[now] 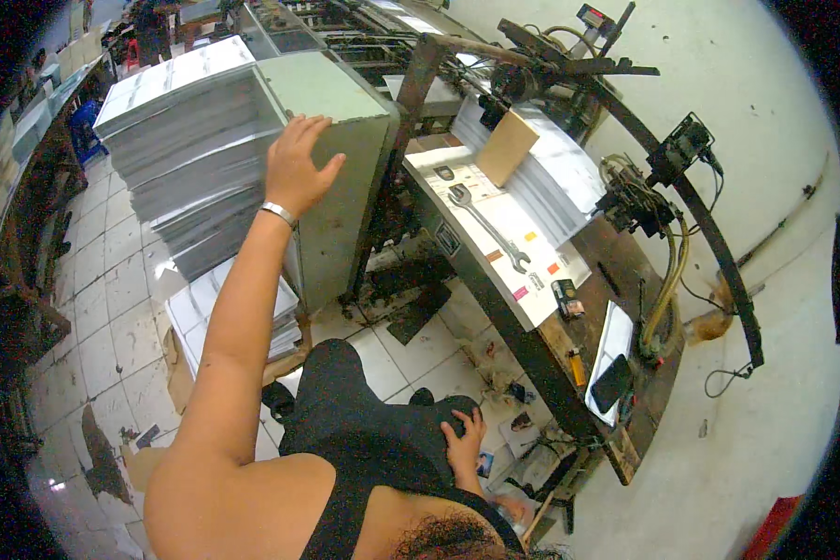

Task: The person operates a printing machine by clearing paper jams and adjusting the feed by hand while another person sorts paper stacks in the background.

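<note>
My left hand (299,166) rests on the near top edge of a pale green metal cabinet (322,89), its fingers stretched out and holding nothing. A silver band circles that wrist. Just left of the cabinet rises a tall stack of printed paper sheets (196,140). Over on the right, my right hand (467,441) lies on my dark-trousered knee with the fingers apart, also holding nothing. A large open-end wrench (490,229) sits on a pale printed board (453,187) on the workbench, beyond the reach of both hands.
A lower paper stack (187,313) stands on the tiled floor (121,327). More sheets (551,177) and a brown block (508,149) are on the workbench, with a black phone (612,383) at its near end. A curved metal arm (709,224) with cables overhangs it.
</note>
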